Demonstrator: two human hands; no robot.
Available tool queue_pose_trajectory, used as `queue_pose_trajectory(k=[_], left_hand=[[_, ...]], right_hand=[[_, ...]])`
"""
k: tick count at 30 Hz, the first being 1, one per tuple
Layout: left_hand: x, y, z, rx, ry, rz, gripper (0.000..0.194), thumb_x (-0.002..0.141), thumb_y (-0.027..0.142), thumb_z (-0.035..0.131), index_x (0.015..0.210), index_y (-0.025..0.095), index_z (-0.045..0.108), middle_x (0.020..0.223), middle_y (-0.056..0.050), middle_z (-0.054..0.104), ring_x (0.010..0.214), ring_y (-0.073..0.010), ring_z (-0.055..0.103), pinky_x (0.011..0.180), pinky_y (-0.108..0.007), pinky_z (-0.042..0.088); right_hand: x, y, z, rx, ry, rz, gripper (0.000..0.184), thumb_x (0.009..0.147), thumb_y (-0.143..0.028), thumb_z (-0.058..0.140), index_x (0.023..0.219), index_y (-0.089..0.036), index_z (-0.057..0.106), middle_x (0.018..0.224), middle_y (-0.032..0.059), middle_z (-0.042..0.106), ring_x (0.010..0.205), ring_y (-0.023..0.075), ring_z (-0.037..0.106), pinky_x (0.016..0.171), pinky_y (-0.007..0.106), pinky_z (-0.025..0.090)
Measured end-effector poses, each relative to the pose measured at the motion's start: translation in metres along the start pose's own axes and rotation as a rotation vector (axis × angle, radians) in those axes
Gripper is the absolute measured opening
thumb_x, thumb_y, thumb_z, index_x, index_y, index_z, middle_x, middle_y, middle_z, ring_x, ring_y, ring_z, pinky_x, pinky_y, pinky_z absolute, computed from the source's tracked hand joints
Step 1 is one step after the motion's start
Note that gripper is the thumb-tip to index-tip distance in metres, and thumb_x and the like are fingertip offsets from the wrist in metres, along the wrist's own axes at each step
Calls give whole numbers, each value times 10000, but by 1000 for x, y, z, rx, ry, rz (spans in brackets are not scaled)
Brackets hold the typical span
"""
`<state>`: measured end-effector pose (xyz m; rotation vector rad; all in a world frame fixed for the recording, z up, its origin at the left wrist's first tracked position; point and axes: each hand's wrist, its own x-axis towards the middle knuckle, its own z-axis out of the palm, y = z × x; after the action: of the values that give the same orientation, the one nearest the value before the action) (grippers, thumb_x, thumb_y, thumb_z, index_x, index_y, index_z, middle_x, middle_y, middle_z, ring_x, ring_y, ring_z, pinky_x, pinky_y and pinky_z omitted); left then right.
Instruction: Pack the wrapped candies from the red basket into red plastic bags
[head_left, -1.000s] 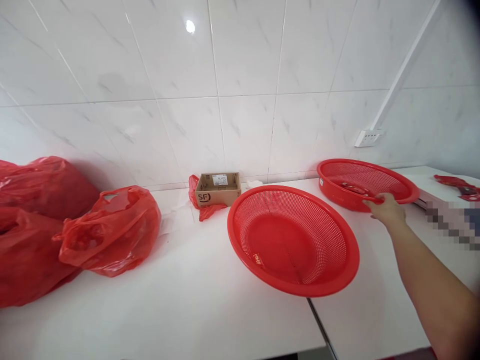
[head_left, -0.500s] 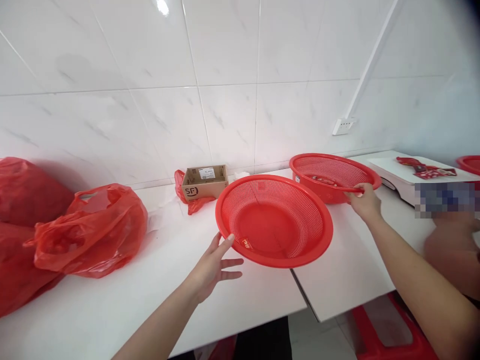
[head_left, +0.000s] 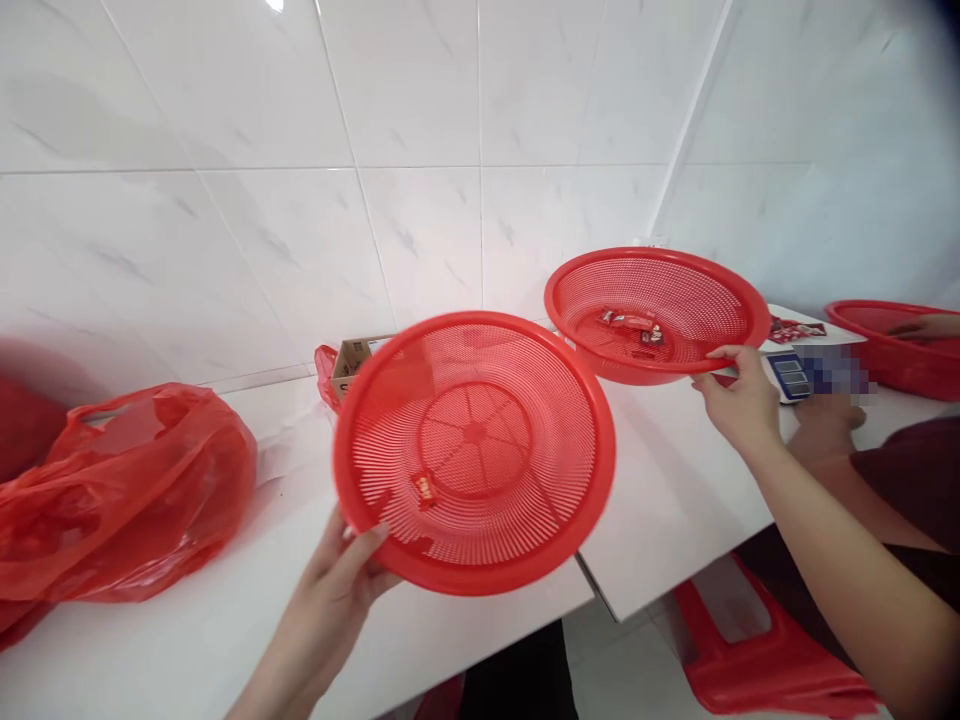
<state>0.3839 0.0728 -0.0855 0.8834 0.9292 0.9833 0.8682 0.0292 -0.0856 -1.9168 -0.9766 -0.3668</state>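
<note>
My left hand (head_left: 349,575) grips the near-left rim of a red plastic colander (head_left: 475,405), thumb over the edge and fingers beneath. The colander is lifted and tilted toward me, with one small red wrapped packet (head_left: 424,490) inside. My right hand (head_left: 739,400) pinches the near-right rim of a second red colander (head_left: 652,265). That one is raised off the table and holds several small wrapped packets (head_left: 637,325).
Red plastic bags (head_left: 142,490) lie at left. A cardboard box (head_left: 349,362) stands behind the nearer colander. At right are a scale (head_left: 787,375), another red colander (head_left: 892,350) and a co-worker's arm (head_left: 832,440). A red stool (head_left: 750,640) stands below the table.
My left hand has closed on the nearer colander and lifted and tilted it. My right hand has raised the other colander. The view has turned to the right.
</note>
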Motion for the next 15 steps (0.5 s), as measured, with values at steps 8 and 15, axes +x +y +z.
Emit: queue_pose_trajectory(k=[8,15], left_hand=[[27,84,10,172,60,639,386,748,219,736,1081,352,592,1124,27,613,970,-172,613,674,-263,600],[41,71,34,716,98,915,484,830,270,646,1296,289,519,1017,-55,625,728,-148,625,575,-245,541]], right_hand=[[-96,-44,-5,281,-263,-114,240,827,-348,586,1039,-238,562,1070,67,631,884,207,643,796,352,536],[-150,-95,-3,516,-471,-80,172,891,-315,531,1056,-266,523,1098,40,585,888,168,647,772,301,562]])
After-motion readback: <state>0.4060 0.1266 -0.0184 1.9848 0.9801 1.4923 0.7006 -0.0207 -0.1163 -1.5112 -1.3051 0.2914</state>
